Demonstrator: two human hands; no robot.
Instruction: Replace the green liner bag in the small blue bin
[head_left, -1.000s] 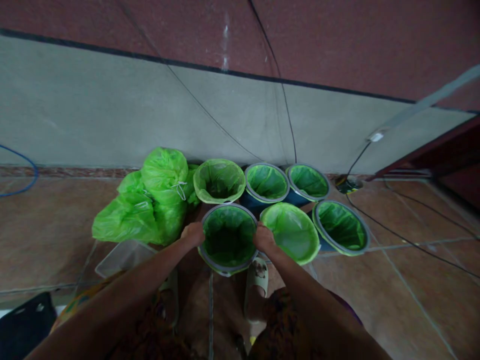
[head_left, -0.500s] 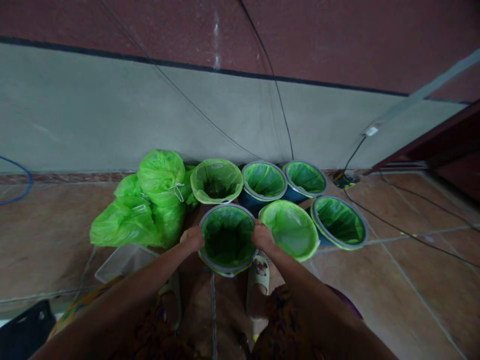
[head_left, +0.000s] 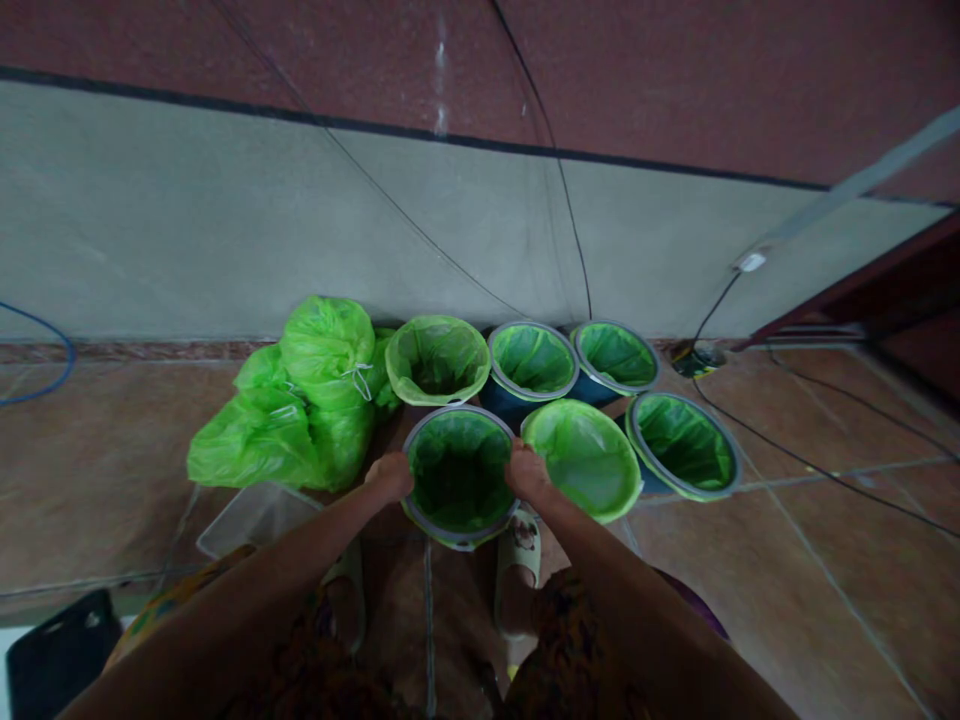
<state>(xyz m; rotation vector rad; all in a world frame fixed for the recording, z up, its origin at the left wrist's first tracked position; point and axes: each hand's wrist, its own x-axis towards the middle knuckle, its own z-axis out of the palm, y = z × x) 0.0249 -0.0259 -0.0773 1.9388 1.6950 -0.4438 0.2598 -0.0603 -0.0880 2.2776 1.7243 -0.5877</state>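
Observation:
Between my hands stands a trash bin (head_left: 459, 541) with a grey rim ring and a green bag (head_left: 457, 515) lining its inside. My left hand (head_left: 391, 476) is closed on the left side of the rim. On the opposite side my right hand (head_left: 526, 468) grips the rim, close to a neighbouring bin (head_left: 581, 462) whose green liner is folded over its edge. Behind, a bin with a pale green liner (head_left: 437, 360) almost touches the one I hold. The fingertips of both hands are partly hidden.
Tied green bags (head_left: 322, 390) are heaped on the left, beside a clear plastic container (head_left: 259, 518). More lined bins (head_left: 532, 362) stand along the wall, with another bin (head_left: 681, 447) at right. A black cable (head_left: 810, 468) crosses the tiled floor. My slippered foot (head_left: 519, 560) is near the bin.
The whole view has shifted slightly, so everything sits a little further right. Both hands keep their hold on the bin's rim.

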